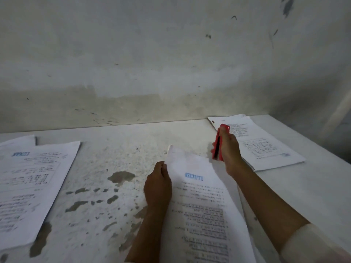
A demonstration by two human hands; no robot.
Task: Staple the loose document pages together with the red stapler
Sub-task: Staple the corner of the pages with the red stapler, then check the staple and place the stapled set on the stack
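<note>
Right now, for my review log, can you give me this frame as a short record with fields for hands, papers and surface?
left hand: grips the left edge of the printed white document pages
right hand: holds the red stapler, clear of those pages
far right: white paper stack lying flat
left: white printed sheets lying flat
surface: worn white table with grey patches

Held pages [201, 196] centre; stack [32, 179] lies left, another stack [266, 145] seemingly behind stapler [220, 143].
</note>
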